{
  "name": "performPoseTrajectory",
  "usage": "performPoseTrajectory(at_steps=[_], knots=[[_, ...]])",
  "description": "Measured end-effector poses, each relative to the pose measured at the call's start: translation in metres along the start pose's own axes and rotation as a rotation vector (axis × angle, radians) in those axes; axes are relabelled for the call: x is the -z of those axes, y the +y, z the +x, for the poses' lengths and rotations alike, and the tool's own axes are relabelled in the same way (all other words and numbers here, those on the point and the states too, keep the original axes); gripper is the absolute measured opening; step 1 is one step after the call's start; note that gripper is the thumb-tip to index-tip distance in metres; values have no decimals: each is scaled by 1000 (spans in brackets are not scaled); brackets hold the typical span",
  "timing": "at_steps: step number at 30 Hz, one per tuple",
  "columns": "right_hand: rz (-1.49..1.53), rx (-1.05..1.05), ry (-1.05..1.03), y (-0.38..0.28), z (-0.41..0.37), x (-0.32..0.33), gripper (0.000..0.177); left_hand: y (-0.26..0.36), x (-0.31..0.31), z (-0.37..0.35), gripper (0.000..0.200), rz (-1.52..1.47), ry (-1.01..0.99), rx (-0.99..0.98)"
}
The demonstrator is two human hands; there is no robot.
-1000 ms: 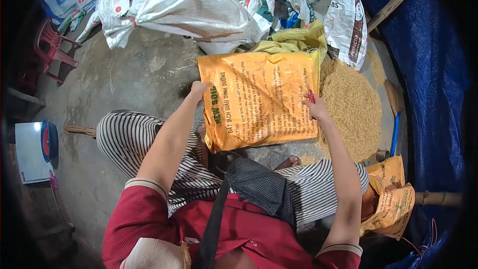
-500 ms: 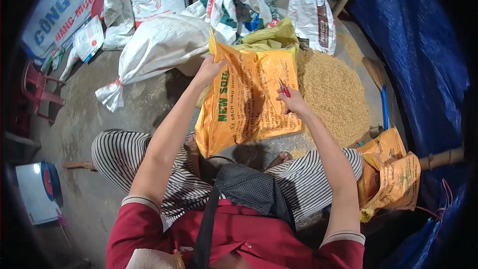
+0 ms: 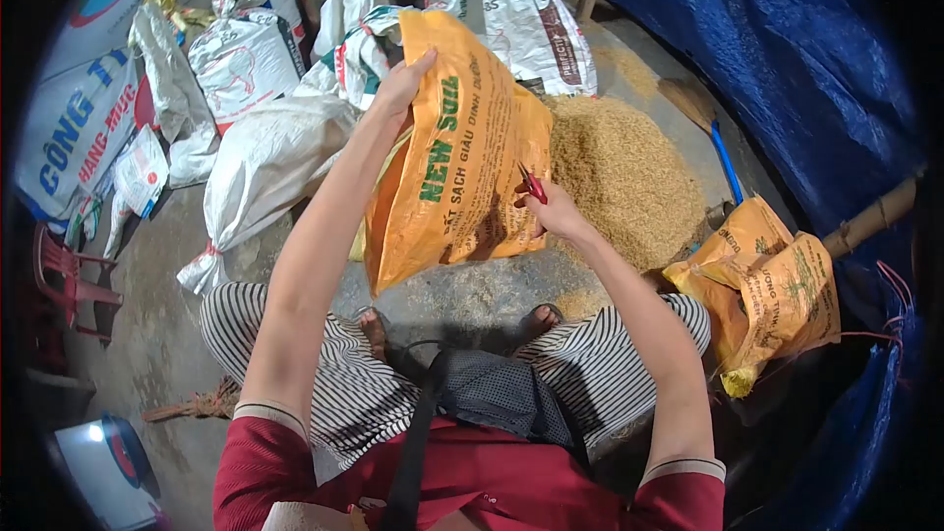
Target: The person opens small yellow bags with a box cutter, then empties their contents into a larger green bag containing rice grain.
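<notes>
At far left a red plastic chair (image 3: 69, 280) stands on the floor, and right of it lies a white tied sack (image 3: 270, 177). The left hand (image 3: 401, 88) has its fingers closed on the upper left edge of an orange bag (image 3: 477, 172), which hangs tilted down and to the right from them. At the bag's right edge, the right hand (image 3: 554, 211) has its fingers clamped around a small red-handled tool (image 3: 533, 185); whether they also pinch the bag cannot be told. Beyond it spreads a grain heap (image 3: 634, 182), and at far right sits a second orange bag (image 3: 777, 295), near a blue tarpaulin (image 3: 747, 49). A second ago the first bag was spread out broadly between both hands; now its left side is raised and its printed face slants to the right.
</notes>
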State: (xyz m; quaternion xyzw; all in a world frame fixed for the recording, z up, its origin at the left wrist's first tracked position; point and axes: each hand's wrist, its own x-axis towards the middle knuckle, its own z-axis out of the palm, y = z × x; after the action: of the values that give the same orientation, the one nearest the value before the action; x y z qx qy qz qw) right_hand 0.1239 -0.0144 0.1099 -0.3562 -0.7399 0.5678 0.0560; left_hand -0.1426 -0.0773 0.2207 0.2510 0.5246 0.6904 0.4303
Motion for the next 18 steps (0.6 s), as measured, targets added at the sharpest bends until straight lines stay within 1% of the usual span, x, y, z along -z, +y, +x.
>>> performPoseTrajectory(at_steps=[1,2,3,4,5,6,7,8,9,11,12,13,14,15,16,17,18], knots=[[0,0,15,-5,-5,3,25,5,-8,6,33,38,-84,-47],[52,5,70,-15,-11,8,24,16,-22,6,34,30,-200,-28],[104,13,128,-25,-16,14,23,29,-36,5,34,30,-218,-38],[135,51,252,-31,-20,18,22,44,-55,-6,35,39,-297,-30],[132,53,269,-26,-16,25,22,55,-70,-12,36,47,-374,-18],[141,130,467,-14,-10,34,23,61,-81,-7,36,113,-415,-19],[146,208,661,-8,-7,43,24,71,-92,-10,36,108,-427,-23],[213,228,757,-15,-13,54,32,81,-104,-17,36,181,-501,0],[208,233,765,-17,-16,63,32,91,-114,-20,35,258,-573,19],[275,403,994,-18,-18,81,47,105,-128,-24,35,280,-602,28],[276,409,999,-18,-17,91,47,113,-132,-28,36,352,-648,-47],[312,491,986,-23,-19,99,55,117,-135,-31,36,423,-692,-118],[345,570,972,-27,-22,103,64,117,-137,-25,38,335,-730,-5],[343,566,973,-28,-28,105,64,117,-137,-16,38,332,-732,-3],[365,448,857,-47,-45,104,69,118,-136,-6,39,506,-797,10],[364,398,793,-40,-40,103,71,116,-134,1,40,681,-856,25],[359,347,729,-33,-35,103,73,106,-135,4,37,699,-909,86]])
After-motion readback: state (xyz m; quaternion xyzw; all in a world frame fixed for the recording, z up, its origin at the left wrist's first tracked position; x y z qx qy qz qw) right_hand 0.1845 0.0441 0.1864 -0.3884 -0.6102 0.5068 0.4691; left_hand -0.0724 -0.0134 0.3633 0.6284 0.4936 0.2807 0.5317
